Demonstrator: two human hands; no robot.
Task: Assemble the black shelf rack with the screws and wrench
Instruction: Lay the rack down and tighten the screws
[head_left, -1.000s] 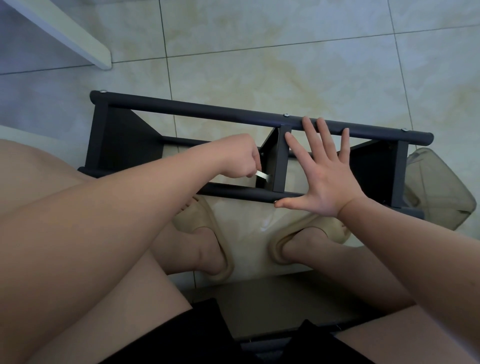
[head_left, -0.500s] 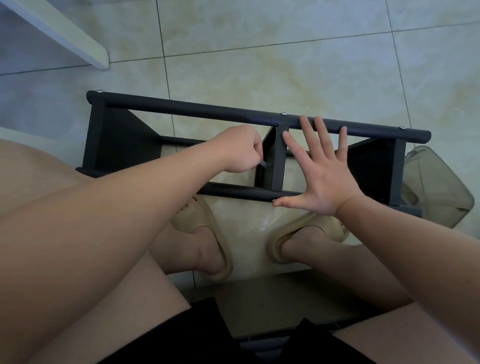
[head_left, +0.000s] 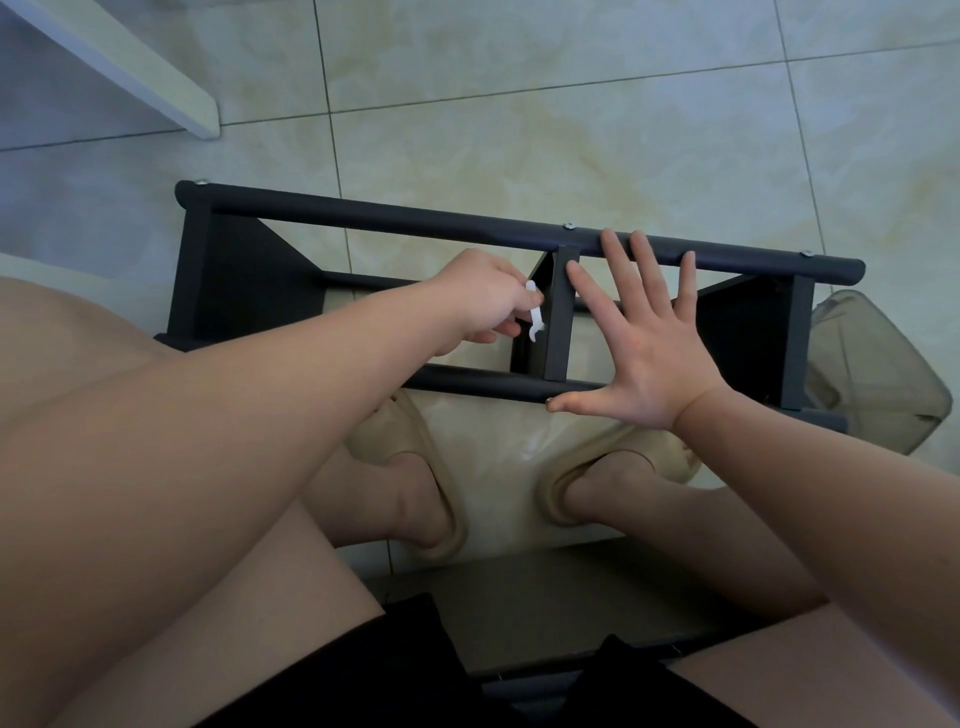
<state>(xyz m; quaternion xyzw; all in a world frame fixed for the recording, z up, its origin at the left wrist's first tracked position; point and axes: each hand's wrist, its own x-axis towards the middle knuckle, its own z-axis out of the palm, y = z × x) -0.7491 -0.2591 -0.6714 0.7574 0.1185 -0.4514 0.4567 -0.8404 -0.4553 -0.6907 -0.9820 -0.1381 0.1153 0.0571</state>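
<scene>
The black shelf rack (head_left: 415, 221) lies on the tiled floor (head_left: 519, 130); it looks stiff and light (smooth tubing, likely slippery), best braced at its rails. Right grip (head_left: 644, 343), released, presses flat there; left grip (head_left: 488, 299) pinches the white wrench (head_left: 535, 312).

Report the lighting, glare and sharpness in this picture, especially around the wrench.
Head view: soft, dim light with a bluish cast at left; a faint sheen on the floor tile; the wrench in the left hand is blown out white and slightly blurred; the black rack is sharp.
</scene>
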